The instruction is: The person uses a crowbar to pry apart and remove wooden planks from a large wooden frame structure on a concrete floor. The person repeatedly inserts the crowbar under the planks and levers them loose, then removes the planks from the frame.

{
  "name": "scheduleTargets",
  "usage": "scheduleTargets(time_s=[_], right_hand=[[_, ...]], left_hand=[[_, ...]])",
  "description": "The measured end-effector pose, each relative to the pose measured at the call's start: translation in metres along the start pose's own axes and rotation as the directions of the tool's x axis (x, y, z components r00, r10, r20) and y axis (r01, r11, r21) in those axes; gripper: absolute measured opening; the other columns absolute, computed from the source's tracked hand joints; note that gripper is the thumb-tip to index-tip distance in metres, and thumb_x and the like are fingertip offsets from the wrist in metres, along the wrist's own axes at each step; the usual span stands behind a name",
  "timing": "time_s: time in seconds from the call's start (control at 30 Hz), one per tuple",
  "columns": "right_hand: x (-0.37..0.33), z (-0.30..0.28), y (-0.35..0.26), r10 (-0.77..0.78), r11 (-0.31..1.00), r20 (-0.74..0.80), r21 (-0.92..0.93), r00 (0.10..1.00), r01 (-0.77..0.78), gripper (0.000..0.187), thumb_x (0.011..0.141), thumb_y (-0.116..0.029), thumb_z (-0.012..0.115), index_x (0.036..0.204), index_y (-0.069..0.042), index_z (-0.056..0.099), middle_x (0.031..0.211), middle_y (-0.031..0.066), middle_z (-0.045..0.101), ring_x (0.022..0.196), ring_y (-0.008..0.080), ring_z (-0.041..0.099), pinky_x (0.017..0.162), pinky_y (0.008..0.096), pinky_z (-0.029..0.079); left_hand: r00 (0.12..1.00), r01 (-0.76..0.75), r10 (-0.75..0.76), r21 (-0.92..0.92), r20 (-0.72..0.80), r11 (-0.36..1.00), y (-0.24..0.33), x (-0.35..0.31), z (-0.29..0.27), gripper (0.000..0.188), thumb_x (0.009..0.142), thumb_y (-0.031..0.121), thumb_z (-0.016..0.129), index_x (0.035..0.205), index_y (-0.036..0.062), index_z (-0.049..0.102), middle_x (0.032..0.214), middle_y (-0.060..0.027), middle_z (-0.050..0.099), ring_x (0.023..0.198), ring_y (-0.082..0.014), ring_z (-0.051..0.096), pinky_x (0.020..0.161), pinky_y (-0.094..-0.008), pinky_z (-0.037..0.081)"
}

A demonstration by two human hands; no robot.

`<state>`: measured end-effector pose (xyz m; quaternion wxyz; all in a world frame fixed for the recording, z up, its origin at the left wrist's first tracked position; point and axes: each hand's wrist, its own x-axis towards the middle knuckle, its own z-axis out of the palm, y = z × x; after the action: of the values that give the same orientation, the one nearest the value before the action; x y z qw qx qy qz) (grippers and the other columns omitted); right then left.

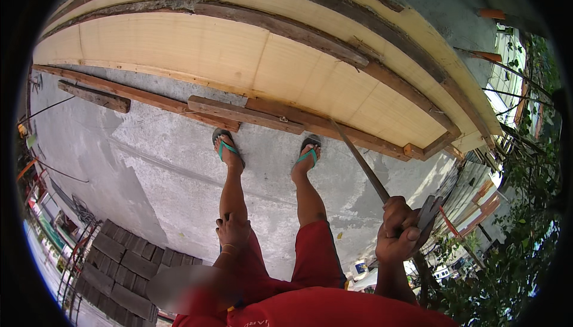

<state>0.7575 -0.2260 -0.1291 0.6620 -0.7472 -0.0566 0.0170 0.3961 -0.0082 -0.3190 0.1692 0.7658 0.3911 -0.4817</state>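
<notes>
Down at seven o'clock, my left hand rests with fingers spread over my left leg. At four, my right hand is clenched round a long bar, slanting toward two o'clock. Farther off, at twelve, lies a ribbed wooden panel.

The panel lies ahead of both feet, across the floor. A short plank lies along its near edge, right of a separate block. The left hand rests on the left leg. From the right hand, a long bar extends forward toward the panel. Slabs lie rear left; foliage stands right.
</notes>
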Motion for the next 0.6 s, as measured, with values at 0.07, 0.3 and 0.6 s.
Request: scheduleTargets(time_s=[0.07, 0.3, 0.6], right_hand=[[0.006, -0.009, 0.004, -0.077, 0.996, 0.044, 0.037, 0.996, 0.076, 0.041, 0.105, -0.053, 0.055, 0.097, -0.013, 0.048, 0.051, -0.0043, 0.03, 0.048, 0.0096, 0.03, 0.067, 0.0346, 0.038], [0.191, -0.113, -0.017, 0.129, 0.988, -0.161, 0.105, 0.979, -0.113, 0.026, 0.109, -0.025, 0.049, 0.092, -0.006, 0.051, 0.058, 0.0, 0.032, 0.052, 0.0137, 0.032, 0.063, 0.0377, 0.039], [0.357, -0.239, 0.067, 0.198, 0.959, 0.154, 0.173, 0.968, -0.224, 0.03, 0.105, -0.027, 0.052, 0.081, -0.01, 0.051, 0.056, -0.0017, 0.034, 0.046, 0.015, 0.031, 0.054, 0.0354, 0.035]], left_hand=[[0.999, -0.043, 0.044, 0.02, -0.017, 0.999, -0.008, 0.003, 0.0, 0.058, 0.083, 0.041, 0.074, 0.127, 0.0035, 0.061, 0.141, -0.018, 0.057, 0.128, -0.0436, 0.05, 0.102, -0.0578, 0.047], [0.999, -0.012, 0.014, 0.05, -0.04, 0.999, -0.008, 0.002, 0.016, 0.057, 0.085, 0.039, 0.072, 0.128, 0.0034, 0.06, 0.143, -0.0178, 0.054, 0.127, -0.0432, 0.05, 0.1, -0.057, 0.049], [0.997, 0.021, -0.011, 0.127, -0.079, 0.992, 0.025, -0.001, 0.055, 0.06, 0.083, 0.041, 0.075, 0.129, 0.0058, 0.06, 0.142, -0.0131, 0.055, 0.127, -0.0425, 0.05, 0.1, -0.0564, 0.049]])
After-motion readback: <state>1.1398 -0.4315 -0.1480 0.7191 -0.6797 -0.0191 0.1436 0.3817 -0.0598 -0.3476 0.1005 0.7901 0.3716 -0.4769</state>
